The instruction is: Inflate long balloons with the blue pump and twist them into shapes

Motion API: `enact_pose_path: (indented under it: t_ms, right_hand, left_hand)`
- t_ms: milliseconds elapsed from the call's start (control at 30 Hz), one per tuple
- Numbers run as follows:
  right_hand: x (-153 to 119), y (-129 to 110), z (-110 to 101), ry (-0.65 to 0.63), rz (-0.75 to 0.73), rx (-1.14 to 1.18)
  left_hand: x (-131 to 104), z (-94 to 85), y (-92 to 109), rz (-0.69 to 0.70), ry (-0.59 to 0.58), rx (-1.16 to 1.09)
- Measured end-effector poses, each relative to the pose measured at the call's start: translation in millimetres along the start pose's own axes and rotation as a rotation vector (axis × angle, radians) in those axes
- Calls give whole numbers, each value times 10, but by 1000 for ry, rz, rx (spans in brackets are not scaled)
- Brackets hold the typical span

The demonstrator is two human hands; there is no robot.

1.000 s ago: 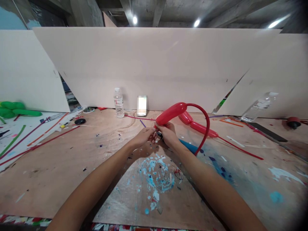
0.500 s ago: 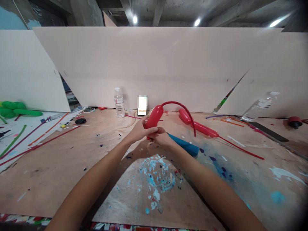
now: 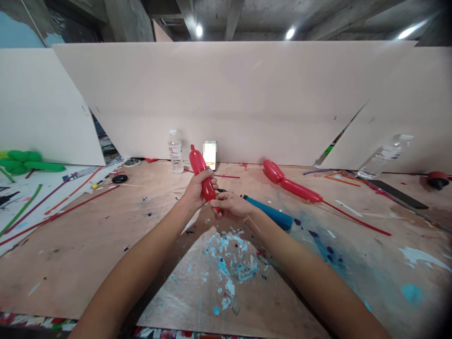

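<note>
Above the middle of the table, a short inflated red balloon (image 3: 198, 162) leans up and to the left, with a small nub at its top end. My left hand (image 3: 197, 190) is wrapped round its lower half. At the balloon's bottom end, my right hand (image 3: 231, 205) pinches it between closed fingers; the exact spot is partly hidden by the fingers. Just beyond my right wrist lies a blue tapered hand pump (image 3: 271, 214). Farther right rests another red balloon (image 3: 300, 189), twisted into two bubbles with a long thin uninflated tail.
A water bottle (image 3: 175, 153) and a propped phone (image 3: 209, 155) stand by the white board (image 3: 240, 94). A second bottle (image 3: 384, 155) leans at the right. Green balloons (image 3: 31, 161) and several uninflated strips lie left. Blue paint flecks mark the wooden table (image 3: 106, 254).
The held balloon has swung leftward and now points up-left. Its thin tail, which arched over to the right, no longer shows. My right hand has shifted slightly lower.
</note>
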State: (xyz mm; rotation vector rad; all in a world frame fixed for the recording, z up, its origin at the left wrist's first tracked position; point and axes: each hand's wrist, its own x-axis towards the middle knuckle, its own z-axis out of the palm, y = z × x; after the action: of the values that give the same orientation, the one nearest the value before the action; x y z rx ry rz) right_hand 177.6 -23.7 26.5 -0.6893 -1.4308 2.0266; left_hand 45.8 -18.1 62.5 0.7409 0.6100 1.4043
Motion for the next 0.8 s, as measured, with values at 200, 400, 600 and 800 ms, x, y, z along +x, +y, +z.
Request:
enact_pose_path:
  t_ms: [200, 400, 600, 800]
  right_hand:
    - [-81, -43, 30, -216, 85, 236]
    - [-90, -55, 28, -312, 45, 329]
    - [-80, -114, 94, -196, 27, 419]
    - [1, -142, 86, 10, 36, 369]
  left_hand:
    - [-65, 67, 18, 8, -170, -188]
    - [-82, 71, 61, 39, -207, -214]
    - [-68, 41, 88, 139, -200, -195]
    - [2, -64, 77, 156, -182, -93]
